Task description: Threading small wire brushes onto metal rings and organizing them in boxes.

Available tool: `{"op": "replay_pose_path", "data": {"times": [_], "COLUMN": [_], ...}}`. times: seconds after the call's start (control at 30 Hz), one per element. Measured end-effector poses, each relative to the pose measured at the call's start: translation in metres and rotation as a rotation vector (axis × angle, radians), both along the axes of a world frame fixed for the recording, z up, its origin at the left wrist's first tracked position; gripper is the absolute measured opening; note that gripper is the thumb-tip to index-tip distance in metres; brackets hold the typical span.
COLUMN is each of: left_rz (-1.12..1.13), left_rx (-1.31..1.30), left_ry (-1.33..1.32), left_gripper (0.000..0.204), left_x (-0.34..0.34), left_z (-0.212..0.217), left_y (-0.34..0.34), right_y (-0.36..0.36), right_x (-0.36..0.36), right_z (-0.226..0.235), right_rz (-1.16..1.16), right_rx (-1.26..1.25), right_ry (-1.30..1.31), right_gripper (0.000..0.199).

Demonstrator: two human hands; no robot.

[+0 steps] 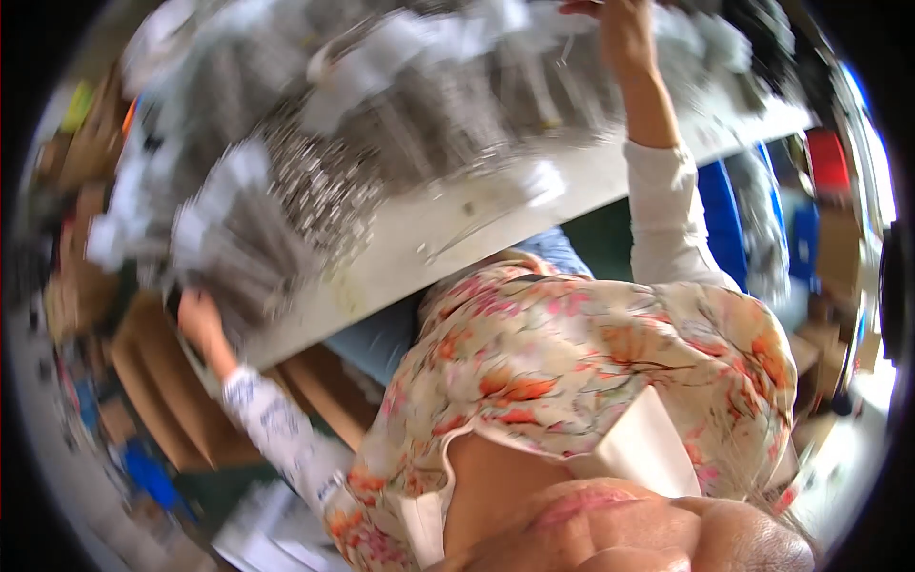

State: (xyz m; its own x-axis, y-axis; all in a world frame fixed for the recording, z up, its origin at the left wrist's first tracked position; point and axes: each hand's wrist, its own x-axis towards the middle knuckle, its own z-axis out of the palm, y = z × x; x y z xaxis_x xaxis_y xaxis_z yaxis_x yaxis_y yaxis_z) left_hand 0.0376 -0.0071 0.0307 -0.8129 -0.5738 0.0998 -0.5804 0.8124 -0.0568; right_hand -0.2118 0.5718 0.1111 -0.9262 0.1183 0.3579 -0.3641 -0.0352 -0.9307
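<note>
Grey bundles [381, 105], blurred, cover far part of white worktable [457, 224]. Left hand [198, 319] grips one bundle [233, 253] at table's near-left edge. Right hand [624, 29] reaches far right; grip unclear. Brown cardboard boxes [157, 381] on floor left, blue container [724, 214] right.

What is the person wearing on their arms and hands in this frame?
Both hands are bare, with no gloves. The left hand comes out of a white sleeve with a small bluish print. The right hand has a bare forearm above a plain cream sleeve. The picture is motion-blurred, so finer details cannot be told.
</note>
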Motion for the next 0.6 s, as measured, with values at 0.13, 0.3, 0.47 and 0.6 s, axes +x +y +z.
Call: {"op": "replay_pose_path", "data": {"times": [0.13,0.3,0.47,0.6], "left_rz": [0.001,0.106,0.196,0.169], "left_rx": [0.004,0.144,0.548,0.409], "left_ry": [0.161,0.466,0.481,0.382], "left_gripper": [0.019,0.021,0.022,0.023], "left_x": [-0.002,-0.029,-0.036,-0.019], "left_z": [-0.013,0.008,-0.01,-0.057], "left_y": [-0.035,-0.03,-0.034,-0.039], "right_y": [0.085,0.089,0.066,0.052], "right_x": [0.001,0.018,0.01,-0.001], "right_z": [-0.016,-0.044,-0.063,-0.079], "right_rz": [-0.285,-0.427,-0.392,-0.334], "right_rx": [0.378,0.836,1.086,1.375], "right_ry": [-0.002,0.009,-0.029,-0.183], "right_gripper": [0.019,0.019,0.016,0.019]}}
